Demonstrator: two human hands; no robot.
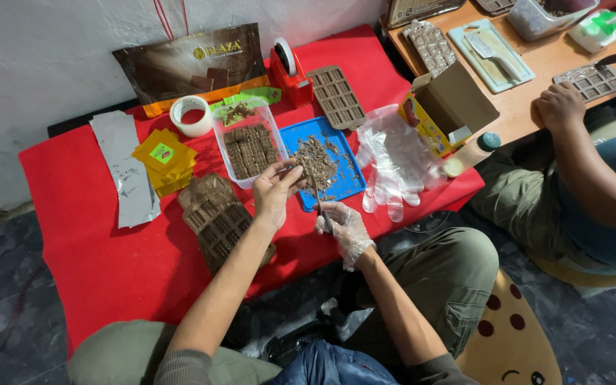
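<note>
My bare left hand pinches a small chocolate piece at the edge of a blue tray that holds chocolate scraps. My right hand, in a thin clear glove, grips a knife whose blade reaches up over the tray toward the piece. A clear tub of chocolate bars stands just left of the tray. Stacked brown chocolate moulds lie under my left forearm.
On the red cloth: foil sheets, yellow wrappers, a tape roll, a red tape dispenser, a brown bag, a mould, clear gloves, a small box. Another person sits right at a wooden table.
</note>
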